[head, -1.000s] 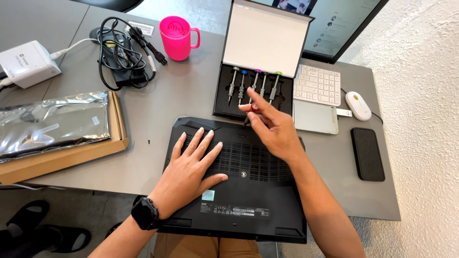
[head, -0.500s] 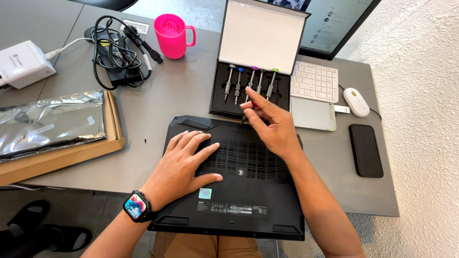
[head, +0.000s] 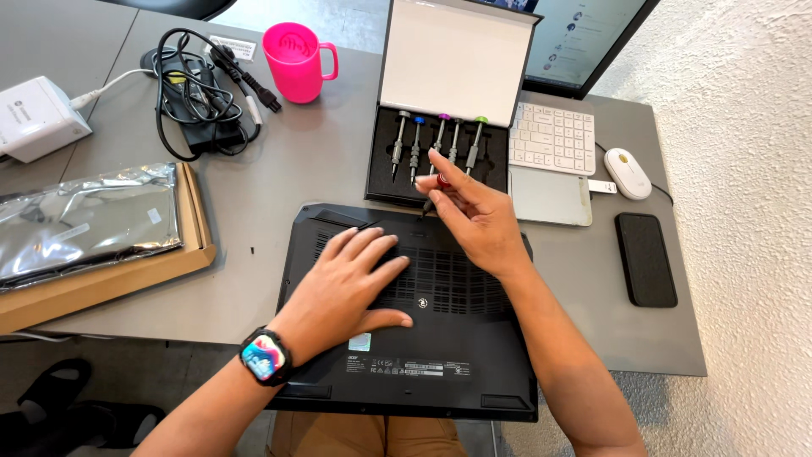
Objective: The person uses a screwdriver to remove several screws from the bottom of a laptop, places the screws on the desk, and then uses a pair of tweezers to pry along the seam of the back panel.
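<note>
A black laptop lies upside down at the near edge of the grey table. My left hand, a smartwatch on its wrist, rests flat on the laptop's vented underside. My right hand pinches a small red-capped screwdriver, its tip down at the laptop's back edge. Just behind stands an open black screwdriver case with several colour-capped drivers in its tray and a white inner lid upright.
A pink mug, a black power brick with coiled cable and a white adapter sit far left. A cardboard box with a silver bag lies left. Right: white keypad, grey drive, white mouse, black phone.
The view shifted slightly. My right hand stays at the laptop's back edge with the screwdriver; my left hand's fingers drew closer together on the laptop's base.
</note>
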